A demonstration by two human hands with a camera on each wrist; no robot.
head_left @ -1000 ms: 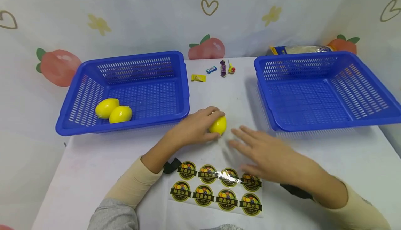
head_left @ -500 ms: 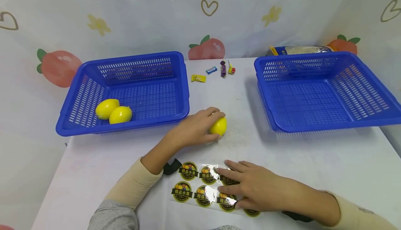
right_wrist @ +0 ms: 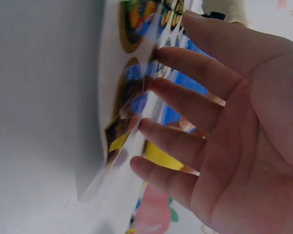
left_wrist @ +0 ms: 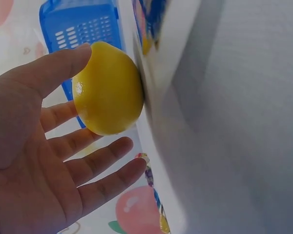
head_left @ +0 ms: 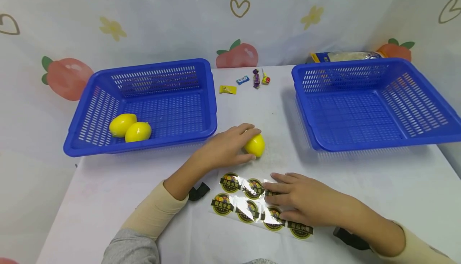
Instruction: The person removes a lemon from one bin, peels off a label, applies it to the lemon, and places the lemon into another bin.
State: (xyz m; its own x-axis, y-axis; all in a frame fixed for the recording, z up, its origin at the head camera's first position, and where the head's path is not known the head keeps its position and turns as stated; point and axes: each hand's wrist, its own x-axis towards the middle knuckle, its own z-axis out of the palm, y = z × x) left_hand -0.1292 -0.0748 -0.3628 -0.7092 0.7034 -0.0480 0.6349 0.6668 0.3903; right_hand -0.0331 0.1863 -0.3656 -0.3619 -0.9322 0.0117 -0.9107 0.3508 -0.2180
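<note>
The person's left hand (head_left: 228, 148) pinches 1 lemon (head_left: 257, 146) between thumb and fingers; towards the near edge of the table (head_left: 187, 236), the right hand (head_left: 311, 200), fingers loosely spread, touches the sticker sheet (head_left: 239, 204).

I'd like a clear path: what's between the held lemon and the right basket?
Only bare white tabletop lies between the lemon and right basket, in the head view.

White table (head_left: 389, 184): baskets (head_left: 173, 112), sweets (head_left: 256, 79), sticker sheet (head_left: 248, 210)
</note>
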